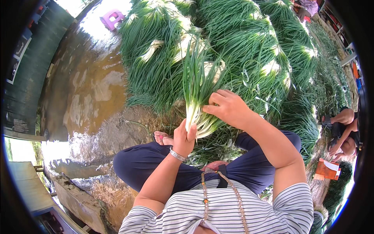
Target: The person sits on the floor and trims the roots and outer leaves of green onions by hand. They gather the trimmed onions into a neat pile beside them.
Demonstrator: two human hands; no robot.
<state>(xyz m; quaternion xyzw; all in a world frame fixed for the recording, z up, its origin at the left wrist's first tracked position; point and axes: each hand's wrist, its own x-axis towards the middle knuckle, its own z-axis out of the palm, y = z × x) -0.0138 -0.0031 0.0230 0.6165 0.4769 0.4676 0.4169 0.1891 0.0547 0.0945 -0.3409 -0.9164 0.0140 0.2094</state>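
While the left hand clasps the white root end of a bunch of green onions from below, its fingers pressed around the stalks, the right hand comes in from the side with fingers curled, thumb and fingertips pinching at the pale stems just above that clasp. The bunch stands nearly upright in front of the seated person's knees, its green tops fanning up against the big heap of green onions that lies behind it on the ground.

Judging from how things lie, the work is somewhere in the middle — many bunches already sit in the heap with their white ends showing in rows, which suggests they are gathered and sorted, while loose green leaves lie scattered between the person's legs, likely trimmings or stalks not yet taken up. The bunch in hand looks gathered but not finished: no tie or band on it can be made out, and the right hand seems to be picking at or evening out the stems.

To the left, wet muddy ground with a sheen of water runs along the heap, and a pink plastic stool stands at its far end. At the right edge another person crouches beside more greens.
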